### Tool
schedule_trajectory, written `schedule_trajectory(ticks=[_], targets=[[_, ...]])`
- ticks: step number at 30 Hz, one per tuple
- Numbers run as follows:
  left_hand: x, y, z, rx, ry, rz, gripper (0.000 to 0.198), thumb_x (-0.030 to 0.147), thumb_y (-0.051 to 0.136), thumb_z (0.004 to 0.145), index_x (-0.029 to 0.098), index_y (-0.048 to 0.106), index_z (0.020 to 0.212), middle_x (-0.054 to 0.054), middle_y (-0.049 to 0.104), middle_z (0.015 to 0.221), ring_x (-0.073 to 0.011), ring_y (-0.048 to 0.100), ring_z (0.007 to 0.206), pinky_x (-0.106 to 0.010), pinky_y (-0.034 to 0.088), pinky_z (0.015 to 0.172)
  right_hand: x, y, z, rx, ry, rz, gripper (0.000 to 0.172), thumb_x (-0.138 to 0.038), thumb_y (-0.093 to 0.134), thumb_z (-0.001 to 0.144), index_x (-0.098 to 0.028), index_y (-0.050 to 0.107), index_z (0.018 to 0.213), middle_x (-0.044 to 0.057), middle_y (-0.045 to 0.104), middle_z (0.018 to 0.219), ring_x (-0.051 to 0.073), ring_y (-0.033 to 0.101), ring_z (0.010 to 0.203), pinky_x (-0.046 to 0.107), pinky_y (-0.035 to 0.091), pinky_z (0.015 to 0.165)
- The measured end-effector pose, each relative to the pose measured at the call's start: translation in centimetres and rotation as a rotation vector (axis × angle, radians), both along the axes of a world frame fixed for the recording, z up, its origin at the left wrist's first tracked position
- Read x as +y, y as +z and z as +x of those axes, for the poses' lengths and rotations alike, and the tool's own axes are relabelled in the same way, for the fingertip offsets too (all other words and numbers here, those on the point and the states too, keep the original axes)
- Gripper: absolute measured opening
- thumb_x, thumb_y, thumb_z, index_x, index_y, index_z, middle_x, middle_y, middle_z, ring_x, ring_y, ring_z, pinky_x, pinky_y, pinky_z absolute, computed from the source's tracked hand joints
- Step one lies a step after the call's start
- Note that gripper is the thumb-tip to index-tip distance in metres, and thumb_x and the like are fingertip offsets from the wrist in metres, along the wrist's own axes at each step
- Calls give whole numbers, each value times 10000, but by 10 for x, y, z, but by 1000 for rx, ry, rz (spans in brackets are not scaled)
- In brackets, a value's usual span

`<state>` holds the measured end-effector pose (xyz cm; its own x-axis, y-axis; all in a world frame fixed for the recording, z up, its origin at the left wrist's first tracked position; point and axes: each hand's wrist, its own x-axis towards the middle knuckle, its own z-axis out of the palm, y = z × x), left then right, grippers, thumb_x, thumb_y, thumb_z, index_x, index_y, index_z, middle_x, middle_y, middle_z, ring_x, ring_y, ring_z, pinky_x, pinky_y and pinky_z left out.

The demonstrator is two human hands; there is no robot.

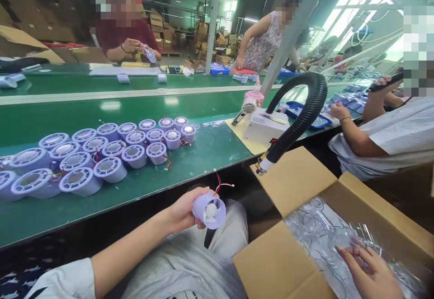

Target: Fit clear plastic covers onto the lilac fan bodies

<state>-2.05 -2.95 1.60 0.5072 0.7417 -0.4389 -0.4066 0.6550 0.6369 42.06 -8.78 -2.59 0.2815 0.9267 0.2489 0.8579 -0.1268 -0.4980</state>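
Note:
My left hand is closed around a lilac fan, a short round housing with white blades facing me. Red and white wires with a small plug stick up from its top. Over an open cardboard box at lower right is my right hand. Its fingers are bent and apart, slightly blurred, at the clear plastic parts that fill the box. I see nothing gripped in it.
Several similar lilac fan housings stand in rows on the green bench. A white machine with a black flexible hose stands near the bench edge. Co-workers sit and stand across the bench and at right.

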Motion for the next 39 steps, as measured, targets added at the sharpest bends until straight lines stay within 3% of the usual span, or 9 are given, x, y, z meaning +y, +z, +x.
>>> schedule_trajectory(ticks=[3, 6, 10, 14, 17, 23, 29, 33, 39], targets=[[2, -5, 3, 27, -187, -19, 339, 449, 625, 769, 128, 621, 879, -24, 632, 662, -120, 560, 438, -181, 360, 307, -14, 36, -71, 21, 406, 3, 270, -428, 544, 869, -297, 687, 1058, 116, 628, 1270, 375, 583, 1197, 528, 548, 915], [5, -6, 12, 143, -384, -15, 363, 474, 633, 743, 139, 621, 879, -5, 610, 657, -92, 507, 401, -164, 304, 296, -20, 59, -151, -98, 735, -3, 532, -218, 521, 867, -287, 491, 1393, 112, 530, 1393, 309, 599, 1170, 443, 561, 914], [3, 3, 23, 365, -587, 269, 329, 458, 558, 818, 153, 650, 898, 0, 583, 714, -64, 431, 454, -171, 248, 354, -12, 60, -205, -315, 729, 16, 614, -105, 541, 780, -275, 538, 1369, 146, 499, 1386, 367, 557, 1108, 520, 554, 834], [-4, 16, 25, 676, -487, 873, 234, 348, 508, 907, 185, 675, 915, -25, 598, 866, -138, 543, 768, -236, 444, 681, 0, 58, -206, -98, 763, -194, 310, -48, 585, 752, -206, 703, 990, 138, 462, 1398, 345, 512, 1177, 479, 524, 894], [-8, 13, 23, 769, -328, 1012, 280, 416, 642, 849, 210, 666, 1038, -37, 587, 960, -174, 556, 869, -291, 458, 788, 1, 63, -204, 300, 758, -295, 75, -183, 632, 833, -216, 693, 860, 94, 515, 1305, 274, 540, 1171, 431, 463, 991], [-10, -17, 22, 703, -270, 1126, 715, 482, 863, 573, 306, 645, 1231, -98, 507, 1293, -290, 508, 1217, -445, 402, 1068, 2, 64, -205, 706, 516, -265, 369, -387, 554, 916, -197, 665, 620, 83, 632, 1037, 232, 614, 983, 333, 503, 795], [-16, -7, 25, 470, -342, 780, 671, 366, 821, 680, 256, 586, 1299, -109, 604, 1291, -271, 598, 1148, -402, 509, 962, 7, 53, -191, 1008, 519, -272, 237, -468, 751, 782, -235, 756, 738, 79, 704, 1136, 276, 644, 1071, 383, 559, 836], [-21, -2, 25, 313, -308, 496, 680, 366, 802, 703, 219, 542, 1314, -99, 656, 1162, -204, 666, 915, -331, 567, 790, -2, 51, -189, 734, 623, -171, 411, -325, 847, 706, -278, 731, 1098, 73, 632, 1316, 309, 579, 1218, 489, 484, 1028], [-20, 6, 20, 366, -404, 613, 794, 348, 832, 667, 274, 505, 1387, -98, 630, 1252, -230, 658, 982, -310, 565, 773, -13, 57, -190, 696, 651, -175, 471, -351, 778, 793, -259, 657, 1239, 68, 666, 1263, 289, 654, 1106, 444, 572, 941]])
